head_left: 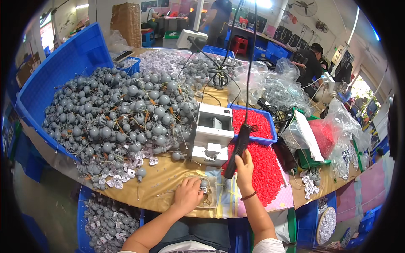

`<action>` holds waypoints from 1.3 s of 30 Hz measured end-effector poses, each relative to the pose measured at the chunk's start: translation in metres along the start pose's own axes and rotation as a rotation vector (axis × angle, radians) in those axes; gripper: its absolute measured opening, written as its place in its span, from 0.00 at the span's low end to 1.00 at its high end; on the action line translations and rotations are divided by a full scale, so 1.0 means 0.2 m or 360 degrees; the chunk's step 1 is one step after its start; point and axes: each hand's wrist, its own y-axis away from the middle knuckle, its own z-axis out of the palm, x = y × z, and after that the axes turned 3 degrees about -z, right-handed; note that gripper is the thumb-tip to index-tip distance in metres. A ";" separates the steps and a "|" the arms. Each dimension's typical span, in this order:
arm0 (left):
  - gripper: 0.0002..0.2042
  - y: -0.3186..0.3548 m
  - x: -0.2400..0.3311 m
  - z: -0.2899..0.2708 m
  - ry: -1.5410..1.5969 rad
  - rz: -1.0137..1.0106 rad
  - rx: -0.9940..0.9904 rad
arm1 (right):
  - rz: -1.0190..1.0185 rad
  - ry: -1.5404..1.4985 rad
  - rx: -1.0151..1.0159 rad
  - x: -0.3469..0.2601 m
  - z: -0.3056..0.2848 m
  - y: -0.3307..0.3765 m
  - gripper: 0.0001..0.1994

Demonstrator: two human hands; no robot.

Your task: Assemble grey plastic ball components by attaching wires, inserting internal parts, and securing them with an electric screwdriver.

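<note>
Right hand [244, 169]: fingers close around the lower half of a black corded tool [242, 142], which hangs tilted, its lower end toward the left hand [189, 195]. Left hand: fingers bend down over a shallow tray [209, 201], beside a small grey round part [204, 183]; from where I stand, I cannot tell whether they pinch it. Beyond both hands stands a white boxy device [214, 134]; just right of the right hand, red pieces [268, 175] cover the surface [162, 173].
</note>
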 end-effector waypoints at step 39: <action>0.17 0.24 -0.16 -0.44 0.0128 0.0208 -0.0149 | -0.0061 0.0433 -0.1253 -0.12 0.00 0.24 0.10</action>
